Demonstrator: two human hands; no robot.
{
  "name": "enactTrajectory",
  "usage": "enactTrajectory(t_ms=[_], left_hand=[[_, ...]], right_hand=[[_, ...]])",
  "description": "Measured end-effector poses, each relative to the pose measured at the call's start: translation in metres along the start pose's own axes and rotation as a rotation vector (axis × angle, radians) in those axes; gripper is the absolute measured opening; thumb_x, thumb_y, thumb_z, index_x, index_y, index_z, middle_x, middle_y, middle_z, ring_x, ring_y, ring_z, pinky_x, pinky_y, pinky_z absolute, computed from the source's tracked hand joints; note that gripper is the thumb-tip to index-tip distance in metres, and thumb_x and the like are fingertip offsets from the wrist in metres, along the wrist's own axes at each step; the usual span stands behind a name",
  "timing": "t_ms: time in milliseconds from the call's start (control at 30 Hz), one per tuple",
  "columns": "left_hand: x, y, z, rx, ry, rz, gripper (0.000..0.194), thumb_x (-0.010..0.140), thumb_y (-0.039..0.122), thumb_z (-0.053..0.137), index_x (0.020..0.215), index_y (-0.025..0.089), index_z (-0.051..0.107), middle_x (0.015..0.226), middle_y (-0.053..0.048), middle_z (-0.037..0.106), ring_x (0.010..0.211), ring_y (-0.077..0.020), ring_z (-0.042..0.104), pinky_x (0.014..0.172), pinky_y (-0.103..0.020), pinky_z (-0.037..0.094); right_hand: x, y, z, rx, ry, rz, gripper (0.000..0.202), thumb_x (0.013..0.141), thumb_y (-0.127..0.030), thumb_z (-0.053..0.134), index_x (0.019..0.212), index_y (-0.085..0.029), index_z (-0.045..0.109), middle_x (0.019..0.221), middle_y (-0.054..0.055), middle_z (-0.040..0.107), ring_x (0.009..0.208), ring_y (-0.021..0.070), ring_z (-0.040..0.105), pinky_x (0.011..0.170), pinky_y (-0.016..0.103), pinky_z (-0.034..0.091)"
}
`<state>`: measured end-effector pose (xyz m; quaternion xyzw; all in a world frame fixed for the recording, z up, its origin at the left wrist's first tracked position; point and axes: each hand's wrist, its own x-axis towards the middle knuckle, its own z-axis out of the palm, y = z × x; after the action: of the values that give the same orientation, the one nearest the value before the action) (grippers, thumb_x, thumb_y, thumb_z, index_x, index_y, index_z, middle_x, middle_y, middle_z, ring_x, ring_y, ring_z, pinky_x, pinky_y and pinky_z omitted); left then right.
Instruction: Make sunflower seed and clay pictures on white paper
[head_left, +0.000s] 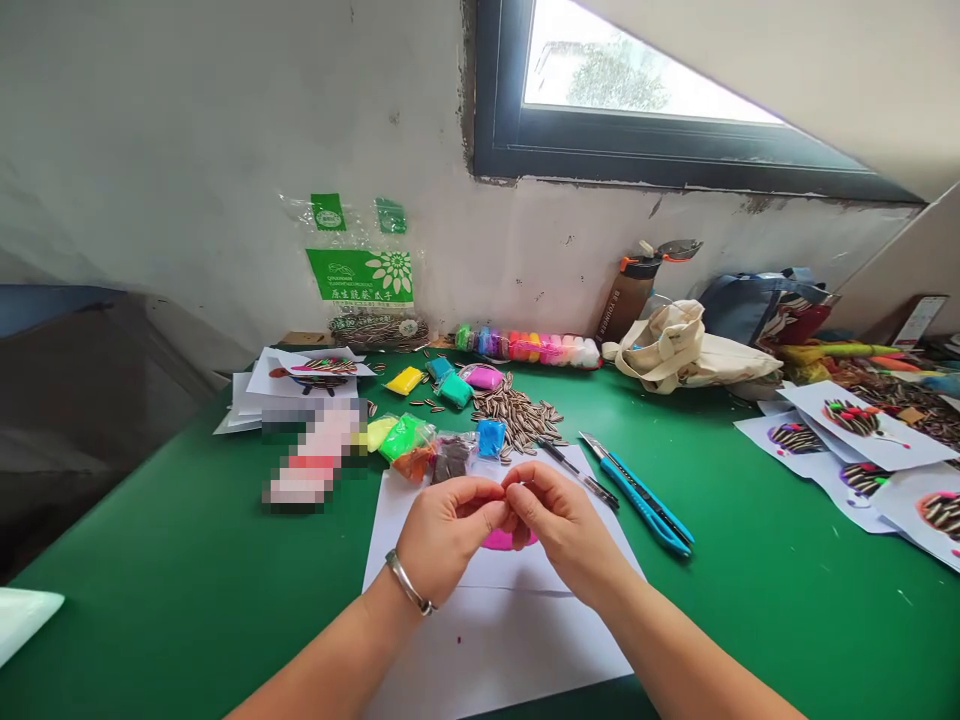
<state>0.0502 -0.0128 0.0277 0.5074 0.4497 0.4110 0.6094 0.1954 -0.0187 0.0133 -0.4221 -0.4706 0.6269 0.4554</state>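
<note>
My left hand point(448, 528), with a silver bracelet at the wrist, and my right hand point(564, 522) meet fingertip to fingertip. Both are closed in a pinch, and whatever sits between the fingers is too small to make out. Below them lies a bright pink flat shape point(511, 541), partly hidden by the fingers, on a sheet of white paper point(427, 650). A tiny dark red speck point(459, 639) rests on the lower part of the paper. Beyond the hands are packets of coloured modelling clay, among them brown point(453, 458), blue point(491, 438) and green point(405, 436).
A pile of sunflower seeds point(517, 412) lies behind the paper. To the right are a black pen point(577, 470) and a blue utility knife point(637, 495), blade out. Seed-decorated pictures point(855, 425) lie far right, more point(300, 372) at left. A bottle point(628, 300) stands by the wall.
</note>
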Motion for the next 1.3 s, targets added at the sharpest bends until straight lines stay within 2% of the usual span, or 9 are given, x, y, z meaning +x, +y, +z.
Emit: enactTrajectory(t_ms=[233, 400, 500, 633, 767, 833, 967, 1100, 1300], left_hand=[[0.007, -0.003, -0.005, -0.164, 0.116, -0.159, 0.032, 0.055, 0.038, 0.082, 0.073, 0.014, 0.073, 0.064, -0.003, 0.067, 0.057, -0.0122, 0.056, 0.057, -0.025, 0.046], [0.004, -0.008, -0.004, -0.26, 0.057, -0.239, 0.034, 0.057, 0.041, 0.082, 0.072, 0.013, 0.072, 0.061, -0.001, 0.062, 0.056, -0.0095, 0.052, 0.059, -0.024, 0.044], [0.005, -0.008, -0.004, -0.25, 0.008, -0.248, 0.033, 0.055, 0.037, 0.084, 0.075, 0.013, 0.072, 0.067, -0.002, 0.064, 0.061, -0.0116, 0.055, 0.064, -0.028, 0.046], [0.007, -0.005, -0.004, -0.16, 0.0, -0.201, 0.035, 0.054, 0.038, 0.084, 0.071, 0.011, 0.071, 0.061, -0.001, 0.061, 0.056, -0.0103, 0.051, 0.057, -0.024, 0.042], [0.008, -0.004, -0.006, -0.192, 0.022, -0.227, 0.036, 0.055, 0.041, 0.083, 0.073, 0.012, 0.071, 0.061, -0.001, 0.061, 0.055, -0.0101, 0.052, 0.059, -0.025, 0.044], [0.007, -0.004, -0.008, -0.241, 0.017, -0.276, 0.037, 0.055, 0.041, 0.083, 0.076, 0.013, 0.072, 0.064, -0.002, 0.062, 0.056, -0.0105, 0.053, 0.062, -0.027, 0.046], [0.005, -0.004, -0.01, -0.254, -0.033, -0.312, 0.034, 0.056, 0.041, 0.084, 0.071, 0.013, 0.071, 0.062, -0.002, 0.061, 0.055, -0.0101, 0.053, 0.059, -0.025, 0.044], [0.005, -0.004, -0.01, -0.202, -0.05, -0.316, 0.033, 0.057, 0.042, 0.083, 0.067, 0.013, 0.07, 0.056, 0.0, 0.059, 0.051, -0.0092, 0.051, 0.052, -0.022, 0.039], [0.008, -0.005, -0.011, -0.195, -0.046, -0.32, 0.033, 0.057, 0.043, 0.082, 0.066, 0.013, 0.07, 0.056, 0.0, 0.06, 0.051, -0.0091, 0.051, 0.052, -0.022, 0.038]], right_hand=[[-0.002, 0.001, -0.007, -0.191, -0.029, -0.14, 0.022, 0.081, -0.032, 0.064, 0.1, -0.021, 0.06, 0.08, 0.001, 0.063, 0.073, 0.0151, 0.058, 0.064, 0.027, 0.046], [-0.001, 0.006, -0.009, -0.45, 0.023, -0.243, 0.01, 0.086, -0.024, 0.056, 0.089, -0.021, 0.064, 0.083, 0.002, 0.065, 0.076, 0.0155, 0.058, 0.068, 0.027, 0.044], [0.0, 0.007, -0.01, -0.506, 0.049, -0.258, 0.01, 0.087, -0.023, 0.054, 0.085, -0.021, 0.063, 0.079, 0.001, 0.063, 0.073, 0.0144, 0.055, 0.065, 0.026, 0.042], [-0.002, 0.005, -0.01, -0.51, 0.057, -0.259, 0.013, 0.088, -0.025, 0.052, 0.081, -0.02, 0.061, 0.074, 0.0, 0.059, 0.068, 0.013, 0.052, 0.062, 0.025, 0.041], [-0.003, 0.003, -0.011, -0.412, 0.001, -0.204, 0.015, 0.088, -0.029, 0.054, 0.1, -0.021, 0.061, 0.081, 0.002, 0.062, 0.071, 0.014, 0.056, 0.062, 0.025, 0.044], [-0.003, 0.002, -0.012, -0.467, -0.02, -0.261, 0.021, 0.087, -0.026, 0.056, 0.107, -0.022, 0.06, 0.088, 0.004, 0.064, 0.074, 0.015, 0.057, 0.063, 0.026, 0.045], [-0.003, 0.0, -0.012, -0.633, -0.012, -0.411, 0.016, 0.089, -0.02, 0.05, 0.091, -0.022, 0.065, 0.08, 0.003, 0.062, 0.073, 0.0152, 0.055, 0.065, 0.027, 0.043], [-0.002, 0.001, -0.012, -0.701, 0.013, -0.433, 0.018, 0.089, -0.019, 0.049, 0.084, -0.022, 0.066, 0.074, 0.002, 0.06, 0.069, 0.0151, 0.053, 0.062, 0.027, 0.041], [-0.002, 0.002, -0.014, -0.691, -0.016, -0.445, 0.02, 0.089, -0.018, 0.049, 0.102, -0.023, 0.064, 0.086, 0.004, 0.063, 0.075, 0.0161, 0.056, 0.065, 0.027, 0.043]])
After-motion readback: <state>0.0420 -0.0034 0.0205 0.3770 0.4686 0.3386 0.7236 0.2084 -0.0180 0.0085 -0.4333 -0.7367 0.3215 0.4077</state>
